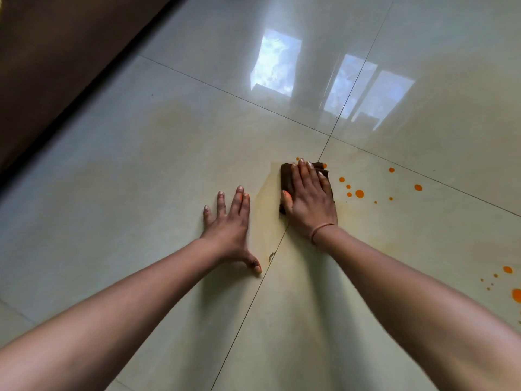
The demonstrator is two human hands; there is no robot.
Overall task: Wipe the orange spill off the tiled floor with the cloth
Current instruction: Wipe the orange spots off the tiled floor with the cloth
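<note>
Head view: the right hand [308, 197] lay flat on the brown cloth [286, 177], grip spread and pressing it to the floor [127, 170] rather than pinching it. The cloth sat just past centre, by a tile joint. Orange drops [359, 193] dotted the tile at the cloth's three o'clock, more near the frame's four o'clock edge. The left hand [229, 227], at the cloth's eight o'clock, rested palm down, grip spread, holding nothing.

Most of the cloth [285, 179] under the right hand [308, 197]; one orange drop [517, 294] cut off at the right edge
</note>
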